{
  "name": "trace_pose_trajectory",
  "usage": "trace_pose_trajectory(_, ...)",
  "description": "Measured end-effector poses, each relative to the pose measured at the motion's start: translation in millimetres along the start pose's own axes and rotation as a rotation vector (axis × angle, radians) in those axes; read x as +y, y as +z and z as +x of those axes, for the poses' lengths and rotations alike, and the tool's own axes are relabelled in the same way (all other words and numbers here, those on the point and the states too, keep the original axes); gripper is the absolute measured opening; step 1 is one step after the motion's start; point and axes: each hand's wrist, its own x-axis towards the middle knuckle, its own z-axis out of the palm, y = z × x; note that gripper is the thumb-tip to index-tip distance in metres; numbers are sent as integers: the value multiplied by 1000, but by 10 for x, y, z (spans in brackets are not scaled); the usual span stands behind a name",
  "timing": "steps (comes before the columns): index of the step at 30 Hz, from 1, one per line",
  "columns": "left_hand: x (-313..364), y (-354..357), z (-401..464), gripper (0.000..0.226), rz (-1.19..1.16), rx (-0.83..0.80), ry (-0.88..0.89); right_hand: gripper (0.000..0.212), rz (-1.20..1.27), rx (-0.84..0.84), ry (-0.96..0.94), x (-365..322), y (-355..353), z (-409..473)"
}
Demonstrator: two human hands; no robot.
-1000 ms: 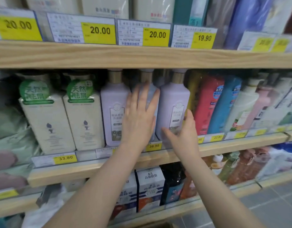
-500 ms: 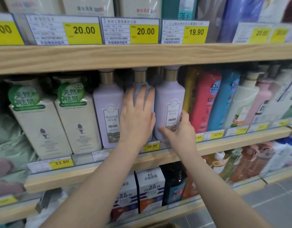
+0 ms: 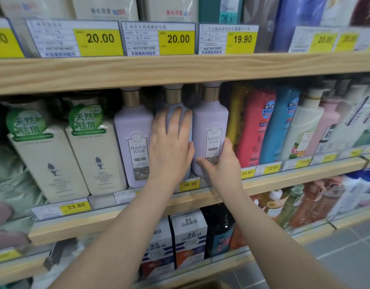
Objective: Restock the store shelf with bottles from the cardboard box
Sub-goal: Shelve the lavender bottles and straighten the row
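We see wooden shelves (image 3: 180, 69) running across the view, yellow price tags (image 3: 178, 39) clipped along their front edges. At the lower right we see a grey tiled floor (image 3: 346, 257) under even light.

Above the lavender bottle (image 3: 134, 140) labelled 精油香氛洗发露, upper-shelf price tags (image 3: 178, 39) read 20.00, 20.00, 19.90; beneath it 39.90 (image 3: 190, 184), left 33.80 (image 3: 76, 206), right 22.80 (image 3: 247, 173) twice.
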Motion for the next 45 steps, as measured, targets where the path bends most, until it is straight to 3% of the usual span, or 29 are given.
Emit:
trace_pose_trajectory(6, 20, -16, 7, 66, -14, -23, -30, 71, 0, -20, 2, -7, -24, 14)
trace_pose_trajectory(11, 183, -50, 5, 64, -76, -1, -79, 81, -10, -165, -28, 133, -307, -13)
trace_pose_trajectory(16, 717, 50, 121, 62, -122, 47, 109, 60, -75, -6, -71, 432, -838, 30)
trace_pose_trajectory(19, 881, 134, 275, 63, -99, 1, 87, 56, -98, 57, -36, 575, -1018, 126)
trace_pose_trajectory(24, 815, 281, 339, 66, -12, -29, 43, 70, -144, 14, 99, 671, -946, 314)
trace_pose_trajectory(29, 757, 340, 310, 64, 22, 6, 92, 43, -256, 32, 133, 669, -774, 381)
trace_pose_trajectory(38, 783, 325, 300, 64, -7, 12, 89, 43, -216, 53, 80, 696, -748, 369)
trace_pose_trajectory(42, 1110, 412, 262, 66, -251, 67, 110, 46, -99, 207, 72, 853, -982, 351)
trace_pose_trajectory(45, 1373, 544, 237, 74, -574, -87, -163, 51, -72, 216, 135, 1019, -1190, 425)
